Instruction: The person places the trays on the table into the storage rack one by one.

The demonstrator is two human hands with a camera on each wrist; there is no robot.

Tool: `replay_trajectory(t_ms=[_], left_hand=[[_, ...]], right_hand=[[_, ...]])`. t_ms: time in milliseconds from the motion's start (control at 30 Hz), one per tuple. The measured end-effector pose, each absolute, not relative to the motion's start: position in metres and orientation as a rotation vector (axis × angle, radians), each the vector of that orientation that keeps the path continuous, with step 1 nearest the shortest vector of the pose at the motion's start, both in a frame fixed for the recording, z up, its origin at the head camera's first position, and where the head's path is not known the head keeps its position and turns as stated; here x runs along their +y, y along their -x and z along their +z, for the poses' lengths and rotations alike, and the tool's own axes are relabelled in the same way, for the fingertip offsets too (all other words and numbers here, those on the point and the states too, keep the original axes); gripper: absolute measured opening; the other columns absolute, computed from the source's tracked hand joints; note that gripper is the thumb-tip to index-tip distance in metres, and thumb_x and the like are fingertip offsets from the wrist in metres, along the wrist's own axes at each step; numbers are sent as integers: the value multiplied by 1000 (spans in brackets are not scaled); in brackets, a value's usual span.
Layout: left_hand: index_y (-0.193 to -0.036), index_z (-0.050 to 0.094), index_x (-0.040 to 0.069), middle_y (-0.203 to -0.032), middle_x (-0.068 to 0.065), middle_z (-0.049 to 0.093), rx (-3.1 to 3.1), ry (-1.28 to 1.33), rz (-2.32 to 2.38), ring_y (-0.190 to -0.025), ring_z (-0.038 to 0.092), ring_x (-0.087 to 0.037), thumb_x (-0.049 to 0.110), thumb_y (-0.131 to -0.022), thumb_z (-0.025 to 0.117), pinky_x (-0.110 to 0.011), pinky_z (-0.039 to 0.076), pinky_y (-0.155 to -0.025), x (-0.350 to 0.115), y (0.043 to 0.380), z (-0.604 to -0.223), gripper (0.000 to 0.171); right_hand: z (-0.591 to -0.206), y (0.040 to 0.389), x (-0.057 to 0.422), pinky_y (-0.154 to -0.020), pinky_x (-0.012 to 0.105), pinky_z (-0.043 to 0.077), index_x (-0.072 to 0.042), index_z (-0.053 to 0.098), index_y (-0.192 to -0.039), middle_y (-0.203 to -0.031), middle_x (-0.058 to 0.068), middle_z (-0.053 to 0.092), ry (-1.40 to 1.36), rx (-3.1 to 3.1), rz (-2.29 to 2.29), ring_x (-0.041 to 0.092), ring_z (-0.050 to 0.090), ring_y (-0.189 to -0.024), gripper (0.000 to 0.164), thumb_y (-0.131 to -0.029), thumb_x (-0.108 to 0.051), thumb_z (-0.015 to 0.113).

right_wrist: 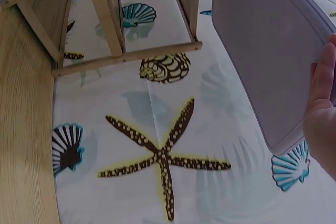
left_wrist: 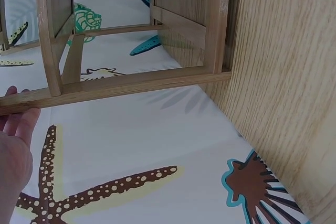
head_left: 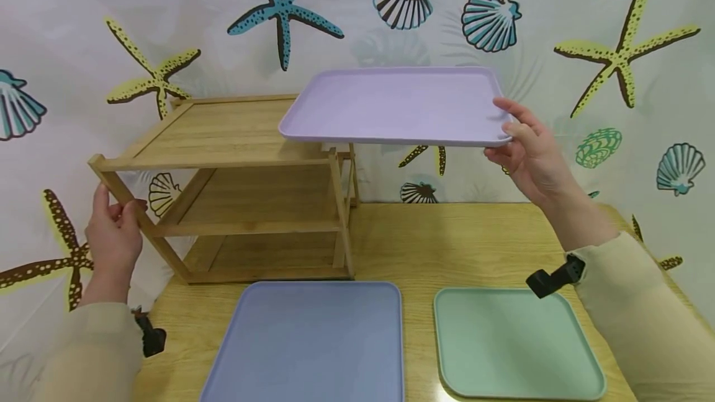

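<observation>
While your right hand [head_left: 527, 151] pinches the near-right end of the lilac tray [head_left: 391, 107], the rest of it reaches away leftward from your fingers, held up above the table [head_left: 419, 247]. That is the relation to mind: its long axis runs left to right, roughly in line with the front edge of the rack's top shelf [head_left: 223, 132], so the grip sits at one short end and the far end is unheld. Your fingers there are clamped on the rim, some on its upper side and others below.

In the head view, the tray's left end overlaps the right part of the rack [head_left: 251, 226]; whether the two touch, you cannot tell from here. Your right hand is the nearer one to the tray. Your left hand [head_left: 117, 237] is well apart from it, at the opposite side of the rack, with thumb and fingers wrapped round the front left post [head_left: 118, 186].

Below, the blue tray [head_left: 313, 343] lies flat in front of the rack, and the green tray [head_left: 514, 343] lies to its right.
</observation>
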State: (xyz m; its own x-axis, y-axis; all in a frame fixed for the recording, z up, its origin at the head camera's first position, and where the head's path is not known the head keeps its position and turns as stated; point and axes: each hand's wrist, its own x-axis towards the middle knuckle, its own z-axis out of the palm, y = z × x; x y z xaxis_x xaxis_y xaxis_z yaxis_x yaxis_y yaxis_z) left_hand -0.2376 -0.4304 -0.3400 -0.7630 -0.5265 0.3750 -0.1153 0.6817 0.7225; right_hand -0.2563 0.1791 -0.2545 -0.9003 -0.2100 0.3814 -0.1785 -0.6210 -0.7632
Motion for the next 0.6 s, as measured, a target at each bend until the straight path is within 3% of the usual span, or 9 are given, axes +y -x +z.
replay_trajectory(t_ms=[333,600], left_hand=[[-151,27,31,-125,-17,62,-2337,-476,-956,-112,59,-35,26,-104,37,-15,41,-68,-431,238,-340,48],[-151,27,32,-125,-18,62,-2330,-496,-956,-113,58,-35,26,-104,36,-14,42,-68,-430,240,-341,49]], right_hand=[[-247,277,129,-69,24,54,-8,50,-127,-122,18,40,659,1511,-2627,19,63,-72,29,-100,-3,41],[-245,286,95,-70,27,54,-5,44,-138,-122,17,45,636,1686,-2511,20,64,-72,38,-100,-8,44]])
